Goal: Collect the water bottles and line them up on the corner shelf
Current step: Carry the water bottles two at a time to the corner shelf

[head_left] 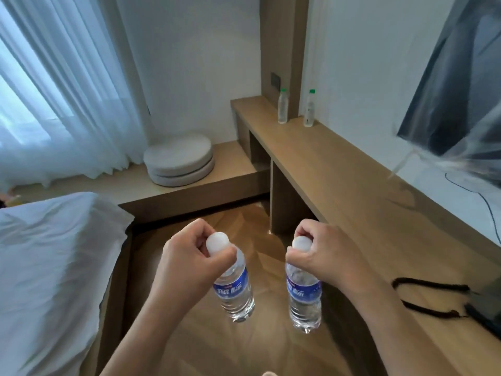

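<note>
My left hand (pixel 187 253) grips the neck of a clear water bottle (pixel 235 289) with a blue label and a white cap, which hangs over the wooden floor. My right hand (pixel 322 253) holds a second blue-label bottle (pixel 304 297) the same way, by its neck. Two more clear bottles with green caps, one on the left (pixel 282 107) and one on the right (pixel 309 109), stand upright on the far end of the long wooden shelf (pixel 339 169), against the wall corner.
A bed with white sheets (pixel 46 267) fills the left. Two round grey cushions (pixel 179 158) are stacked on a low wooden platform by the curtain. A wall-mounted screen (pixel 455 85) hangs above the shelf. A dark cord and bag (pixel 433 297) lie on the shelf's near end.
</note>
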Action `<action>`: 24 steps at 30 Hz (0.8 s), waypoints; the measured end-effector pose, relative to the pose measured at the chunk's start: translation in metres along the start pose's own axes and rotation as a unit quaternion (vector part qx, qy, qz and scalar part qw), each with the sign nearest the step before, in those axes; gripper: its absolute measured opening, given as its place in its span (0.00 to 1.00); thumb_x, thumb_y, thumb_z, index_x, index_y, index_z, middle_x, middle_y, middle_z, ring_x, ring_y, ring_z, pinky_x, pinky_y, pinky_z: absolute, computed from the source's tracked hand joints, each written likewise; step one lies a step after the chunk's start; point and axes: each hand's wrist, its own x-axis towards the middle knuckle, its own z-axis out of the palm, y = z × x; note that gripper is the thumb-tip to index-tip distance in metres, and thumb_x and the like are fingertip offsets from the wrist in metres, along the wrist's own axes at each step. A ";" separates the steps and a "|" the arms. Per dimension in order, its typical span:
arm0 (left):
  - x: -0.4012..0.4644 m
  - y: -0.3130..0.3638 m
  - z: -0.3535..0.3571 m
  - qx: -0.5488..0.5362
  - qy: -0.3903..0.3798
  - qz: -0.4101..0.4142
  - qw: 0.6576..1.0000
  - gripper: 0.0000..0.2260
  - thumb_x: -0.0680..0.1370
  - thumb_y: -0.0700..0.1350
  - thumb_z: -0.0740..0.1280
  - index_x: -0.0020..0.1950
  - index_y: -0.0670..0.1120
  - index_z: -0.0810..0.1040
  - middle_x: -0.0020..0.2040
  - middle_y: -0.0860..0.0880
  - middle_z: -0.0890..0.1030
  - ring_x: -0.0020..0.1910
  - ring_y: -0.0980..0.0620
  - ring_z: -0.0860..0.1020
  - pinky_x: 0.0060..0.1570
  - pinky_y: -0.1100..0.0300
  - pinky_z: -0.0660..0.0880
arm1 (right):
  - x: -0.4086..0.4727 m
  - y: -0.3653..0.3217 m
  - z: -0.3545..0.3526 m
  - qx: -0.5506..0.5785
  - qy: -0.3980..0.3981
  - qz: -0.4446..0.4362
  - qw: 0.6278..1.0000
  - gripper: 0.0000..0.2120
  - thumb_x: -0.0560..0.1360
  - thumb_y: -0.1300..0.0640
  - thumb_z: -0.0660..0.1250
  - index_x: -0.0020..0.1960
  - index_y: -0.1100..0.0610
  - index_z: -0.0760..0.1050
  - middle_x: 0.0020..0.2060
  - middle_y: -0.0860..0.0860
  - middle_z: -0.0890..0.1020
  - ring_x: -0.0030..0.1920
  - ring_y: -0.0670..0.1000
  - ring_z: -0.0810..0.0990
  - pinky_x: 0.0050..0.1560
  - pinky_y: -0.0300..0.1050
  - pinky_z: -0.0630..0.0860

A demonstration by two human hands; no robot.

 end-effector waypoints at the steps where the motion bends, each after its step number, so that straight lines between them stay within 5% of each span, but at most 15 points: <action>1: 0.028 -0.001 -0.004 0.003 0.004 0.003 1.000 0.11 0.66 0.49 0.77 0.38 0.51 0.75 0.34 0.55 0.79 0.33 0.55 0.80 0.29 0.63 0.77 | 0.029 -0.003 -0.003 0.008 0.005 0.000 1.000 0.13 0.66 0.43 0.70 0.43 0.49 0.73 0.37 0.46 0.79 0.40 0.49 0.81 0.42 0.48 0.82; 6: 0.149 -0.019 -0.012 0.005 0.075 0.009 0.997 0.12 0.66 0.48 0.77 0.37 0.51 0.74 0.31 0.51 0.78 0.30 0.57 0.76 0.27 0.67 0.70 | 0.160 -0.024 -0.010 0.022 0.040 -0.009 0.999 0.12 0.67 0.46 0.71 0.42 0.50 0.73 0.36 0.46 0.78 0.38 0.49 0.79 0.40 0.47 0.81; 11: 0.253 -0.068 0.019 0.011 0.022 -0.025 0.999 0.12 0.67 0.49 0.77 0.38 0.51 0.74 0.33 0.53 0.78 0.32 0.54 0.77 0.28 0.61 0.75 | 0.279 -0.029 0.010 0.040 0.053 -0.007 0.998 0.12 0.66 0.46 0.72 0.40 0.50 0.72 0.35 0.47 0.78 0.37 0.50 0.79 0.37 0.52 0.82; 15: 0.359 -0.112 0.043 -0.012 -0.015 -0.055 0.998 0.10 0.67 0.50 0.76 0.40 0.51 0.75 0.33 0.53 0.79 0.35 0.58 0.80 0.29 0.69 0.75 | 0.386 -0.032 0.032 0.060 0.042 0.016 0.997 0.12 0.64 0.46 0.72 0.39 0.49 0.71 0.35 0.48 0.77 0.37 0.50 0.79 0.38 0.56 0.82; 20: 0.497 -0.123 0.060 0.000 -0.070 0.025 0.997 0.12 0.68 0.54 0.75 0.44 0.54 0.74 0.37 0.55 0.79 0.38 0.59 0.80 0.32 0.67 0.77 | 0.497 -0.034 0.028 0.088 0.047 0.079 0.992 0.11 0.67 0.53 0.74 0.42 0.54 0.72 0.39 0.52 0.78 0.40 0.51 0.79 0.37 0.50 0.81; 24: 0.588 -0.128 0.082 0.015 -0.079 0.059 0.995 0.13 0.69 0.53 0.75 0.44 0.51 0.74 0.37 0.54 0.79 0.38 0.60 0.79 0.33 0.64 0.78 | 0.569 -0.024 0.025 0.059 0.069 0.117 0.989 0.13 0.66 0.46 0.72 0.42 0.49 0.71 0.38 0.48 0.78 0.40 0.48 0.79 0.39 0.50 0.82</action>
